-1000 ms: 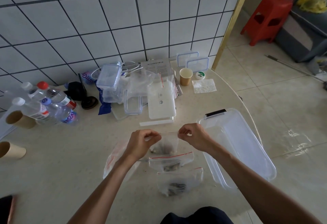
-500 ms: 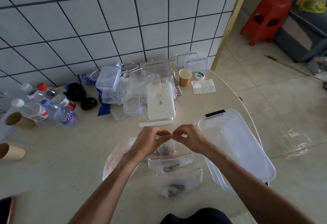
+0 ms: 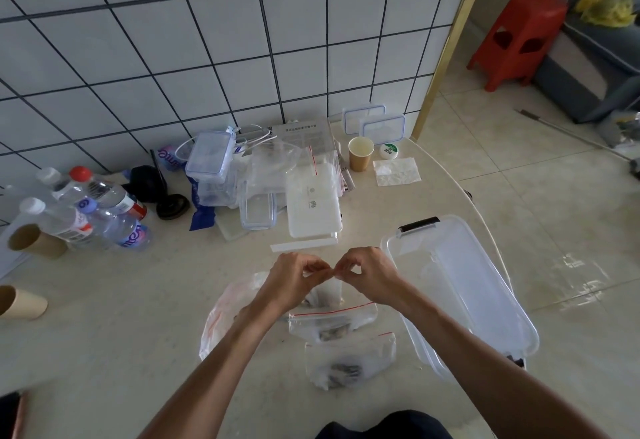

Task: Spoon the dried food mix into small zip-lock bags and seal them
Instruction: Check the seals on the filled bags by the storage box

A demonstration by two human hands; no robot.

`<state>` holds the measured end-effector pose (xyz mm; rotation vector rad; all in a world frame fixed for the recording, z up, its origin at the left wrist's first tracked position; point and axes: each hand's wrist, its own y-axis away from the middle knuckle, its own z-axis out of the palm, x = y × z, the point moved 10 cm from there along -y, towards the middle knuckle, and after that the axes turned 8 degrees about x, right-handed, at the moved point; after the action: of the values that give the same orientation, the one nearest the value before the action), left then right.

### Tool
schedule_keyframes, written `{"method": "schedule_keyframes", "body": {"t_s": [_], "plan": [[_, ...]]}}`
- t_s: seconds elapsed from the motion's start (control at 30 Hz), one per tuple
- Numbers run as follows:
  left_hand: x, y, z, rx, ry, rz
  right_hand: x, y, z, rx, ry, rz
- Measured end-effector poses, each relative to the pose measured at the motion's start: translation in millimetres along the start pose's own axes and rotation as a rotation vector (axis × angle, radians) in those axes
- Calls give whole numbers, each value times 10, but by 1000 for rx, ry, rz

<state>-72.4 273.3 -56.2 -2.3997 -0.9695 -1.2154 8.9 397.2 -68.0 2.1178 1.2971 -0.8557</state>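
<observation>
Left hand [image 3: 294, 277] and right hand [image 3: 369, 274] are pinching the small bag [image 3: 327, 295] top together; bag hanging below both grips, seal running left-right.

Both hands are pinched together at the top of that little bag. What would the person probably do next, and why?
Probably lay it down beside the two filled bags. The left hand and right hand meet at the top of the small bag, so its seal looks finished.

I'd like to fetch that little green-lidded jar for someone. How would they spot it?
Start at the gold door trim where the tiled wall ends. On the table just below stands an upright paper cup; the small round jar sits right of it, above a crumpled clear packet. It alone has a green-and-white lid.
</observation>
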Motion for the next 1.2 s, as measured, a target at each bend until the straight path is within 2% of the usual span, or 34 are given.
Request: {"method": "schedule_keyframes", "body": {"t_s": [0.17,0.4,0.6,0.93,1.07,1.2], "plan": [[28,3,-21,14,34,-13,-19,-2,-14,20,12,1],[50,18,-22,28,71,-7,16,48,33,-62,-31,40],[-26,79,49,-66,-46,39,34,76,-41,-71,-52,47],[-409,320,-285,-36,5,-67,100,168,-253,-15,-66,66],[-334,416,-303,-5,26,-23,68,237,-375,23,-64,45],[-268,486,-208,-27,34,11,151,355,-345,-88,-35,103]]}}
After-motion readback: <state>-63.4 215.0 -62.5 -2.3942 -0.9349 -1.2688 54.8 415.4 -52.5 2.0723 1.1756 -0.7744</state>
